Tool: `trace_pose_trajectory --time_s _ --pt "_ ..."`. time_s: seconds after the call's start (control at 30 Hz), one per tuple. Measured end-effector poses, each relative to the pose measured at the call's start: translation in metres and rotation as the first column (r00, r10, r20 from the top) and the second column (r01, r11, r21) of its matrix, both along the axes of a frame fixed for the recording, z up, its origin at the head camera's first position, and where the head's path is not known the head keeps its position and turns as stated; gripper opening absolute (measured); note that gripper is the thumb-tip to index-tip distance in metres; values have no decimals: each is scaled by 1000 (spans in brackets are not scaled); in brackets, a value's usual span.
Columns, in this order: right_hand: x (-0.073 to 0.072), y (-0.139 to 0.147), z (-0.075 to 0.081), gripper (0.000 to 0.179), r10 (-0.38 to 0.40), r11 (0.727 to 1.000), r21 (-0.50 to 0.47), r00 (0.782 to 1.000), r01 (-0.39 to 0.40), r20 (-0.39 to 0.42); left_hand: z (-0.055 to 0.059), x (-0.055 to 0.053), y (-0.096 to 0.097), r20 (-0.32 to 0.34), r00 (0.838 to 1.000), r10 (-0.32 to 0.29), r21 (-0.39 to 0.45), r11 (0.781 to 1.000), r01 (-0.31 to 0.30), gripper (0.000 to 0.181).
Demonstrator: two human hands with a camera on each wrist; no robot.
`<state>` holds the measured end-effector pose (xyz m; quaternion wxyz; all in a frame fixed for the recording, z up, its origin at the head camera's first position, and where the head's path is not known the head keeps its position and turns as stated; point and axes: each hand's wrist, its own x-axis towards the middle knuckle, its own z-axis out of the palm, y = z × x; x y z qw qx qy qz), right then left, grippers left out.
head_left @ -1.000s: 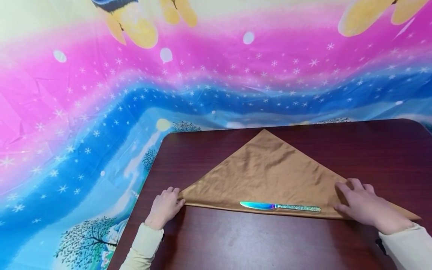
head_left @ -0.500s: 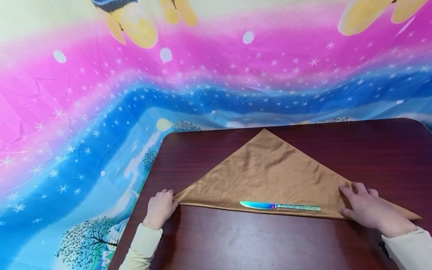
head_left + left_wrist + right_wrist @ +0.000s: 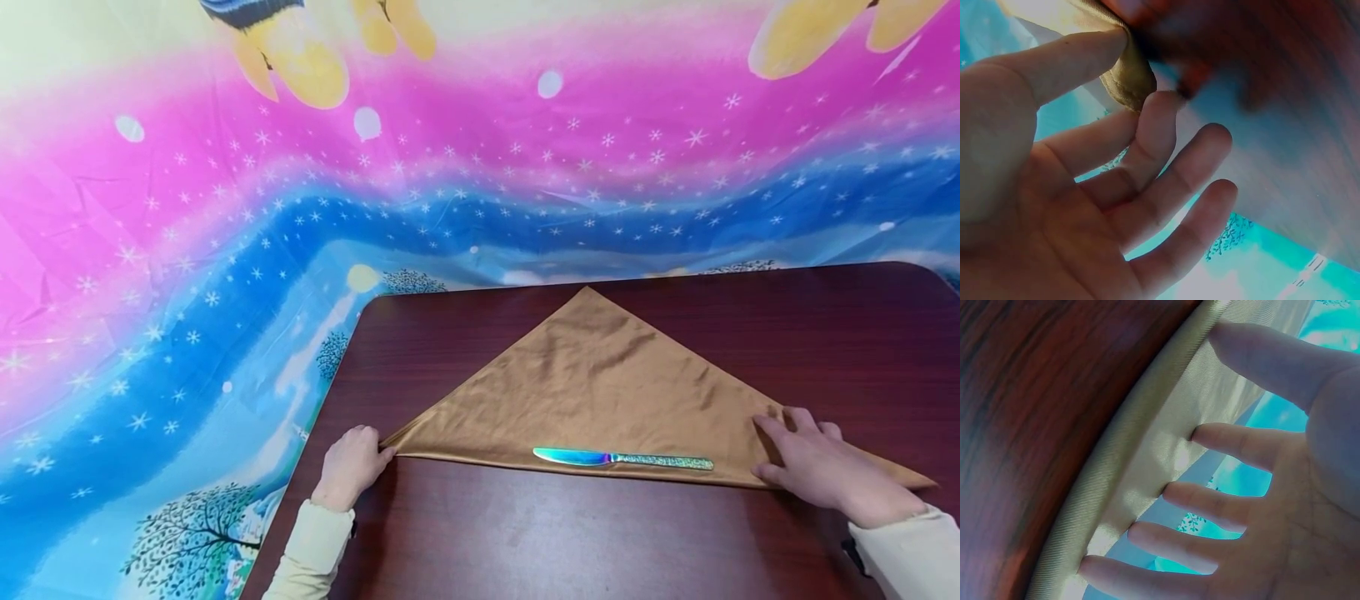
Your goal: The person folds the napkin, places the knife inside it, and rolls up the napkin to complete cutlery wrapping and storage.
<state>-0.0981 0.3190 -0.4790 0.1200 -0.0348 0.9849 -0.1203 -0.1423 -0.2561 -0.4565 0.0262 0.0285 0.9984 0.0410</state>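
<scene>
A gold-brown cloth napkin [image 3: 592, 375] lies folded as a triangle, its point toward the table's far edge and its long fold near me. At its left corner my left hand [image 3: 349, 467] pinches the cloth between thumb and fingers. The left wrist view shows the gathered napkin corner [image 3: 1132, 78] at the thumb tip, the lower fingers spread loose. My right hand [image 3: 813, 462] rests on the napkin's right part, fingers spread; in the right wrist view its fingertips [image 3: 1207, 434] press on the cloth beside the rolled fold. A rainbow-coloured table knife [image 3: 622, 458] lies along the long fold.
The dark red-brown wooden table [image 3: 570, 542] has rounded far corners. Behind and left of it hangs a printed fabric backdrop [image 3: 465, 150] in pink and blue with snowflakes and trees. The napkin's far point comes close to the table's back edge.
My left hand has moved slightly left and toward me, drawing the napkin's left corner taut into small creases. My right hand has shifted slightly right. The knife stays put.
</scene>
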Motion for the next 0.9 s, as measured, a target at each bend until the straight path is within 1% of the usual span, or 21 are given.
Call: trace_pose_trajectory --time_s 0.1,0.23,0.3,0.37,0.47,0.57,0.63,0.73,0.9 --pt "1 -1 2 73 -2 1000 -4 1000 2 1 -1 0 -2 14 1000 10 25 1000 -11 35" --pt "3 -4 5 71 -2 1000 -3 1000 2 -6 -1 0 -3 64 998 25 81 996 -30 36" --pt "3 -4 6 71 -2 1000 -2 1000 2 -7 -1 -1 -2 79 997 26 108 993 -35 36" --pt "3 -5 7 70 -4 1000 -2 1000 4 -7 -1 -1 -1 80 997 21 126 992 -31 38" --pt "3 -4 7 70 -2 1000 -8 1000 2 -9 0 -1 1 63 998 10 150 988 -19 39" --pt "3 -2 5 71 -3 1000 -10 1000 3 -8 2 -2 4 38 999 10 172 985 -17 34" --pt "2 -1 2 72 -3 1000 -11 1000 3 -8 3 -2 6 22 1000 22 189 982 -26 26" --pt "1 1 0 73 -2 1000 -11 1000 2 -12 4 -3 10 -25 999 46 221 974 -39 17" --pt "1 1 -1 72 0 1000 -7 1000 0 -16 6 -5 17 -87 993 85 267 962 -59 17"
